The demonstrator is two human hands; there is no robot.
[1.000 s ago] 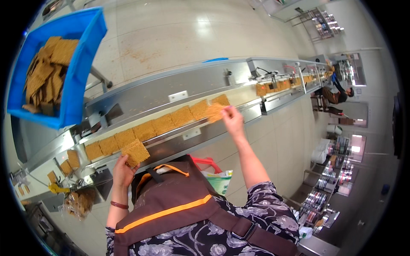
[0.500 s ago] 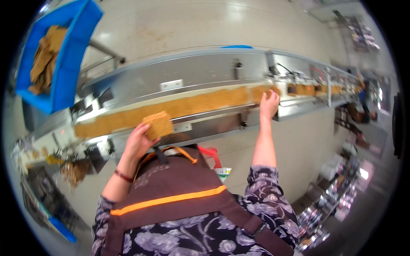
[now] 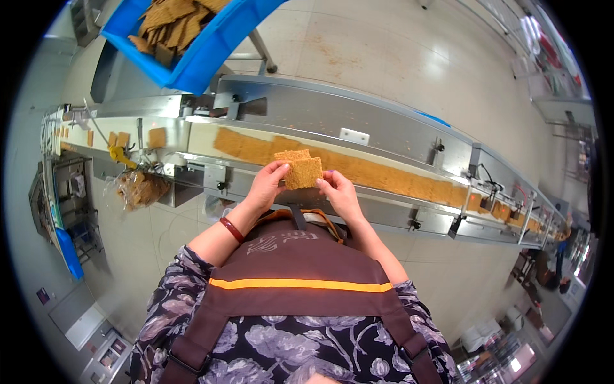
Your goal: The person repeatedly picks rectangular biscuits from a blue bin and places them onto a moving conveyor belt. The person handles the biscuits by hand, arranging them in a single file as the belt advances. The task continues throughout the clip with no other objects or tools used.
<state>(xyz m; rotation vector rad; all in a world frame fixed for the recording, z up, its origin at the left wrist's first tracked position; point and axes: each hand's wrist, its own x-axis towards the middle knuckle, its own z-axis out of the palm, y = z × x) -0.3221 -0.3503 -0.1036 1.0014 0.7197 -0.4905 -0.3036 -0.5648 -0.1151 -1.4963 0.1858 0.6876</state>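
While hands (image 3: 304,185) pinch crackers (image 3: 299,169) (conveyor-edge).

Small white rectangular label plate (image 3: 354,136) on the steel side rail of my conveyor (image 3: 396,128), just beyond the crackers, clear plastic bag (image 3: 137,189) of broken pieces hanging under the conveyor's left end, no screens I can make out

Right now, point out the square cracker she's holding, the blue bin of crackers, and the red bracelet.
square cracker (image 3: 302,173), head view, middle of its front face.
blue bin (image 3: 211,54), head view, on its near side wall.
red bracelet (image 3: 231,230), head view, on the band at the left wrist.
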